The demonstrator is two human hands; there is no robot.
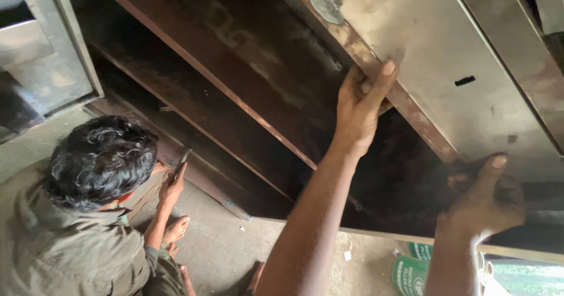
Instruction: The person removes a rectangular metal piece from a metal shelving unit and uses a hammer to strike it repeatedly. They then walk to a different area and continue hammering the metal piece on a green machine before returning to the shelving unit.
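Metal panel [458,90] overhead, long axis slanting from upper left down to lower right; held at its rusty lower edge, left hand [361,111] clasped higher up, right hand [484,199] clamped lower, nearer. Crouching co-worker [88,214] below left, beside the dark cabinet [235,78].

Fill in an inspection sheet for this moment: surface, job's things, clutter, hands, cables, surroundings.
Surface: grey concrete floor, dusty.
Job's things: grey sheet-metal panel with a small slot, resting along the edge of a rusty metal cabinet with shelves.
Clutter: green tins and paper scraps on the floor.
Hands: left hand grips the panel's lower edge, fingers wrapped over it; right hand holds the same edge further along, thumb up.
Cables: nothing seen.
Surroundings: a crouching co-worker in an olive shirt holds a tool at the cabinet's lower frame; grey metal unit at upper left.
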